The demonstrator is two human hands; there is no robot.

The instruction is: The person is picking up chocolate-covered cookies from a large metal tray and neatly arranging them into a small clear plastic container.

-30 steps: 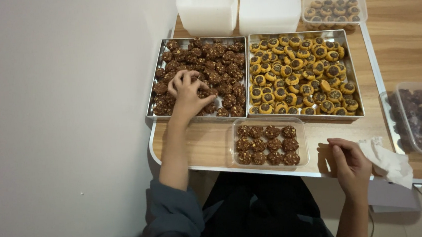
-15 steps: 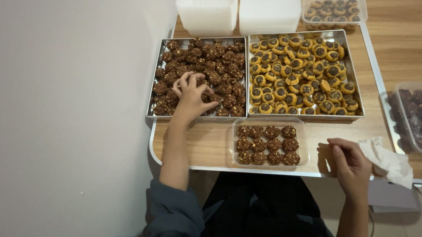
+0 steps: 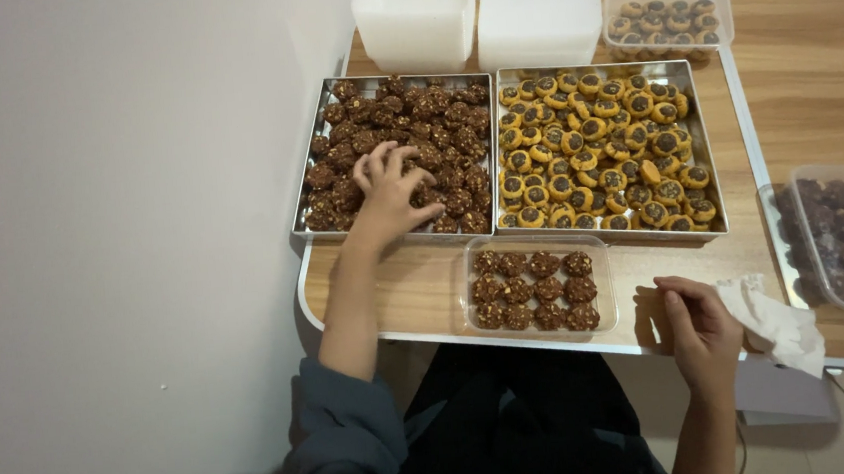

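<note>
Little shifted since earlier: left hand [image 3: 390,184] is spread over dark cookies [image 3: 404,138], grasp unclear; right hand [image 3: 695,331] loosely curled, apparently empty, farther off.

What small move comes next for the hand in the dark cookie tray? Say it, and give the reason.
Probably close the left hand on one dark cookie and carry it to the clear container: its fingers are spread over the dark cookies in the metal tray, and the container's near rows look filled while its far edge has room.

Tray of yellow cookies [image 3: 603,148]; two white tubs [image 3: 485,16]; filled clear boxes [image 3: 664,19]; crumpled tissue [image 3: 774,315].
</note>
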